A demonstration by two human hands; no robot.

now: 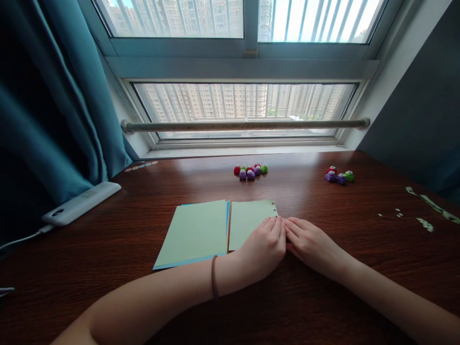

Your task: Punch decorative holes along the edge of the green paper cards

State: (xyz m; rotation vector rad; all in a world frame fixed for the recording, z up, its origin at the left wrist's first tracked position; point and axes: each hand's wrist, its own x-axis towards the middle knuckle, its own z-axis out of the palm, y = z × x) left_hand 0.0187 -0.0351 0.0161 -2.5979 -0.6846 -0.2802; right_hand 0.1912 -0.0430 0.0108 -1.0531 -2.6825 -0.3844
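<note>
A small light green sheet of paper (247, 220) lies on the table, with several small dark holes or marks near its upper right edge. My left hand (266, 249), a brown band at its wrist, is closed over the sheet's lower right part and grips its edge. Pressed up against it is my right hand (312, 247), its fingers bent together just beyond the paper's right side. Whatever lies between the two hands is hidden. Left of the small sheet rests a stack of larger light green paper (197, 227), with blue paper showing at its edges.
Small red, green and purple craft punches (250, 172) stand in a cluster behind the paper; another cluster (339, 176) sits further right. Paper scraps (426, 224) and a cut strip (436, 205) lie at right. A white device (82, 203) with a cable lies by the curtain (72, 96).
</note>
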